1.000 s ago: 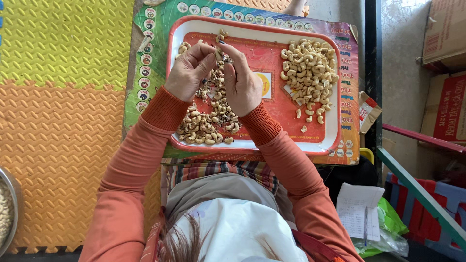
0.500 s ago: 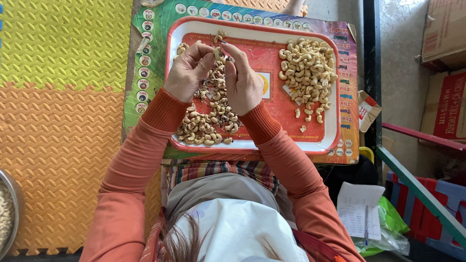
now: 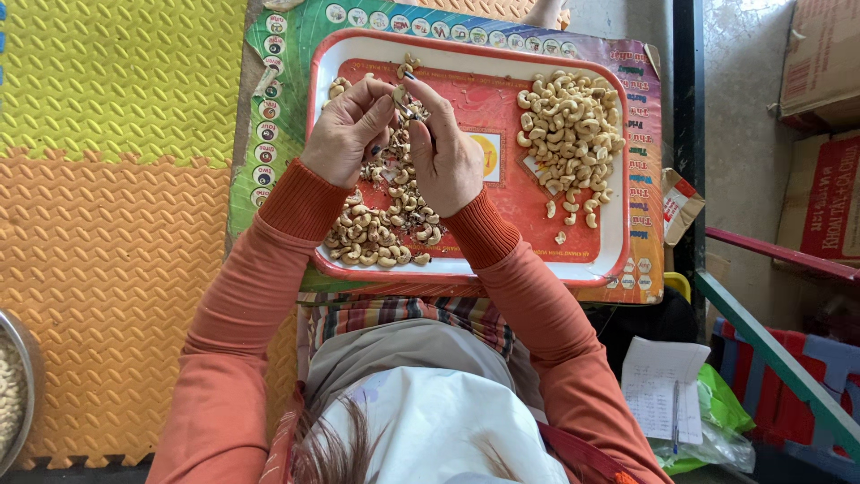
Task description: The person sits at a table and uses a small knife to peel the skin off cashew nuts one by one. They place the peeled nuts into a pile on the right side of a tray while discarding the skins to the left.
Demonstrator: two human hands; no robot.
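Your left hand [image 3: 348,134] pinches single cashew [image 3: 398,93] at fingertips, above red tray [image 3: 466,269]. Your right hand [image 3: 445,154] closes fingers on small dark-handled tool [image 3: 417,109], tip touching nut. Unsorted pile [image 3: 381,224] lies beneath hands; pale peeled heap [image 3: 569,130] well apart, tray's right side. Keep nut steady, pinch near ends. Scrape lightly, away from thumb; likely slips otherwise. Work over tray so skins fall inside rim.

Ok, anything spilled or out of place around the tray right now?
Nothing spilled: all the cashews sit inside the tray. A few loose cashews lie apart from the pale pile. The left hand and right hand meet over the darker pile.
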